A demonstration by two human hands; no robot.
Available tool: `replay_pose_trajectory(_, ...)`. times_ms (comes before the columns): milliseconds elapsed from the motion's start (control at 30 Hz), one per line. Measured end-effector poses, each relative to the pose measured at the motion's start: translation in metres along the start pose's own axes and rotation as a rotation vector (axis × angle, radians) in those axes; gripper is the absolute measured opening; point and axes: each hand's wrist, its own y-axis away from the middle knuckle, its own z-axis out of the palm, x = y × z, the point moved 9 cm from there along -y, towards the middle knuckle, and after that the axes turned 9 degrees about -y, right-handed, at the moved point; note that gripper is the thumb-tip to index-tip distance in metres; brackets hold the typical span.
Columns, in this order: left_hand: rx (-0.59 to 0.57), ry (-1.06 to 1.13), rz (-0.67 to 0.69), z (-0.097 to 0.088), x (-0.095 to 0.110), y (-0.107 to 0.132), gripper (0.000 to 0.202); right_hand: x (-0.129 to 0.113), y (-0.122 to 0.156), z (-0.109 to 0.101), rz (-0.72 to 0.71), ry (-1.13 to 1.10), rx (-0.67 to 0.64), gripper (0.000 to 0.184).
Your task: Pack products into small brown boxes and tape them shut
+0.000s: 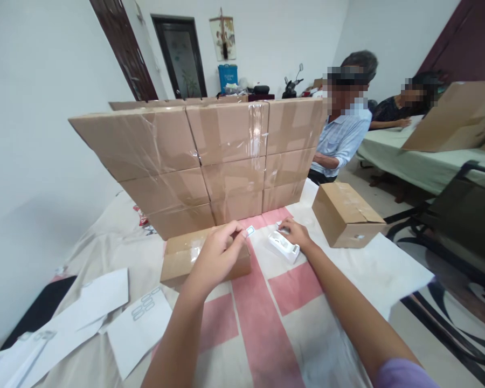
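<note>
— Whereabouts, the small white rectangular label (249,231)?
— Pinched at the fingertips of the left hand (216,257), just over the far edge of a flat brown cardboard box (181,258).
— And the right hand (297,233)?
— Curled, fingertips on a white plastic dispenser (283,246); gripping or only touching, cannot tell. Underneath, pink-and-white cloth (267,323). Behind, a taped wall of brown cartons (210,156).

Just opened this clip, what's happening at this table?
A person's left hand pinches a small white label over a low cardboard box. The right hand rests at a white dispenser on the checked cloth. Taped cartons are stacked behind, white sheets lie left, and two other people sit beyond.
</note>
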Motion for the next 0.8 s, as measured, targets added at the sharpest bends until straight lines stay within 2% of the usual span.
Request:
replay_pose_trajectory(167, 0.025, -0.027, 0.007, -0.005, -0.001, 0.0, 0.032, -0.004, 0.0, -0.012, -0.025, -0.178, 0.122, 0.018)
replay_pose_trajectory(300, -0.015, -0.053, 0.008, -0.003, 0.0, 0.0, 0.032, -0.01, 0.01, -0.047, -0.037, -0.33, 0.349, 0.038)
replay_pose_trajectory(400, -0.112, -0.101, 0.077, 0.01, 0.009, 0.0, 0.03, -0.035, 0.024, -0.071, -0.084, -0.41, 0.402, 0.04)
replay_pose_trajectory(433, -0.149, -0.127, 0.105, 0.016, 0.013, 0.0, 0.028, -0.05, 0.028, -0.076, -0.11, -0.438, 0.378, 0.04)
replay_pose_trajectory(500, -0.201, -0.186, 0.153, 0.028, 0.019, 0.001, 0.026, -0.09, 0.036, -0.074, -0.193, -0.499, 0.249, 0.041)
replay_pose_trajectory(567, -0.22, -0.22, 0.179, 0.036, 0.024, 0.002, 0.027, -0.138, 0.045, -0.061, -0.324, -0.564, 0.022, 0.035)
replay_pose_trajectory(633, -0.224, -0.219, 0.177, 0.041, 0.026, 0.002, 0.032, -0.174, 0.055, -0.052, -0.393, -0.595, -0.096, 0.027)
replay_pose_trajectory(700, -0.232, -0.216, 0.155, 0.044, 0.027, 0.003, 0.035, -0.191, 0.06, -0.051, -0.407, -0.608, -0.092, 0.02)
replay_pose_trajectory(800, -0.242, -0.238, 0.131, 0.047, 0.027, 0.002, 0.032, -0.196, 0.062, -0.053, -0.422, -0.623, -0.064, 0.014)
